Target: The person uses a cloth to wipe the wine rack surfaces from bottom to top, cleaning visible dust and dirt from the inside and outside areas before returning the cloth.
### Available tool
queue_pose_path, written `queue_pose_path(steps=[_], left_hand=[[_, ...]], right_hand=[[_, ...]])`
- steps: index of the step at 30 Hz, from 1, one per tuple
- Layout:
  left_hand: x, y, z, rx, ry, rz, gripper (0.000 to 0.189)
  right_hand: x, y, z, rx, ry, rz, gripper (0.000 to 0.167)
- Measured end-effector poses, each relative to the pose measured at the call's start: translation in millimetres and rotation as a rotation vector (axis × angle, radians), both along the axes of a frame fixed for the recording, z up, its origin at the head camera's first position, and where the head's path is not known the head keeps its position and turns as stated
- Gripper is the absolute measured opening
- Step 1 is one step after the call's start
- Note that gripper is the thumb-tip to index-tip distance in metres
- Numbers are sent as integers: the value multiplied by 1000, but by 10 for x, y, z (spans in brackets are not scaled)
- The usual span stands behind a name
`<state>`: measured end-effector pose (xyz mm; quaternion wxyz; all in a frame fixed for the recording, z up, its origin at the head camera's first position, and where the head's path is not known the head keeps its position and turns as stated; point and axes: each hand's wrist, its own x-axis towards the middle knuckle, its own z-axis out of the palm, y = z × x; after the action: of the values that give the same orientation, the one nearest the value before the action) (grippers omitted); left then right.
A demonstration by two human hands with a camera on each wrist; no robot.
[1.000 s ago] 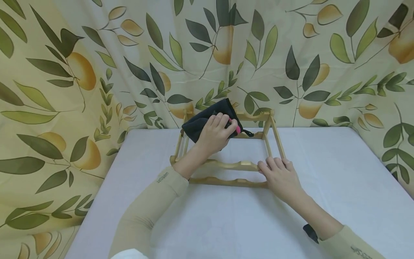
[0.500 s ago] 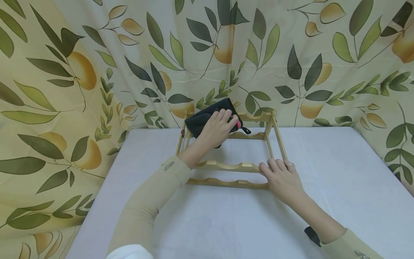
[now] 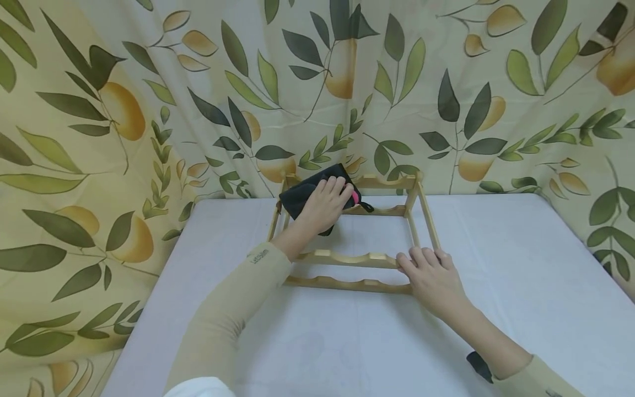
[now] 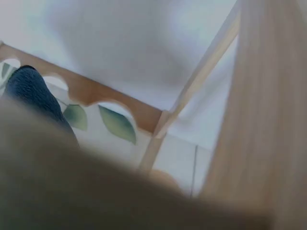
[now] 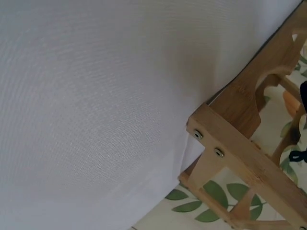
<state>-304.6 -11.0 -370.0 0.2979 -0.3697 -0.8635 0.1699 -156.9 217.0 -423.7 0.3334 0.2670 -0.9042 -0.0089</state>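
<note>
My left hand grips a soft black fabric pouch with a pink patch and a small black loop at its right end. The pouch is tilted over the back left part of a wooden rack with scalloped rails. A dark end of the pouch shows before the scalloped rail in the left wrist view; the hand's grip is hidden there. At the rack's front right corner my right hand curls its fingers over the frame. The right wrist view shows that wooden frame with its screws, but no fingers.
The rack stands on a table covered with a white cloth. Close behind it hangs a curtain printed with leaves and fruit. A small black object sits beside the right wrist.
My left hand has come down a little with the black pouch, lower against the rack's back rails. The right hand keeps its grip on the front right corner.
</note>
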Motion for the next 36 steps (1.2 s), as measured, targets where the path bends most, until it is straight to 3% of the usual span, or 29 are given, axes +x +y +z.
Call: queue_pose_path(steps=[9,17,22,27,36], left_hand=[[-11,-12,-149,-109,-20,57,22],[16,-18,-246,-95,-14,79,23],[-2,-5,-291,-131,-41,115,24],[-27,3,-344,-169,-98,191,29],[-73,85,-351,-162,-237,399,46]], right_hand=[[38,-11,-20,10,45,18,39],[93,-17,-18,0,37,35,36],[106,-4,-14,8,23,26,37],[98,1,-24,12,28,30,37],[95,13,-13,0,27,44,36]])
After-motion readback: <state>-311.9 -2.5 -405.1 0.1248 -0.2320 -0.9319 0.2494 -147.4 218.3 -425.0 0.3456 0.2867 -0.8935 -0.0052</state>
